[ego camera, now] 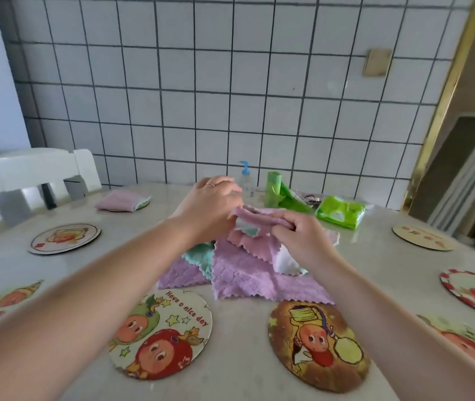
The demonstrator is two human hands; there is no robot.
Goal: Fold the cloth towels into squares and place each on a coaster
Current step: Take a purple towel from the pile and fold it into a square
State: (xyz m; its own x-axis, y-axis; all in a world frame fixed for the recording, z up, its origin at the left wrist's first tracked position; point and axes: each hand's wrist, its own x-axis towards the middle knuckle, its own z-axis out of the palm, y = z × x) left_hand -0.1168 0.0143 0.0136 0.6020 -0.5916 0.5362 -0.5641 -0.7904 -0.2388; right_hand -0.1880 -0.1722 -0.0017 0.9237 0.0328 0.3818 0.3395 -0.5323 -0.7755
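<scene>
Holding: both hands lift one pink towel above the tabletop, over the towel pile.
Left hand: fingers curled, pinching the towel's left end; a ring shows on one finger.
Right hand: fingers curled round the towel's right end, gripping its folded edge.
Pile: loose pink, lilac and mint towels lying just below the fingers, overlapping one another.
Folded towel: pink, resting on a coaster, well to the left of the fingers and beyond them.
Near coasters: "Have a nice day" coaster and brown coaster, both bare, on the near side of the fingers.
Side coasters: left coaster and right coaster, both bare, well apart from the fingers.
Beyond the fingers: pump bottle, green bag roll, green packet, against the tiled wall.
</scene>
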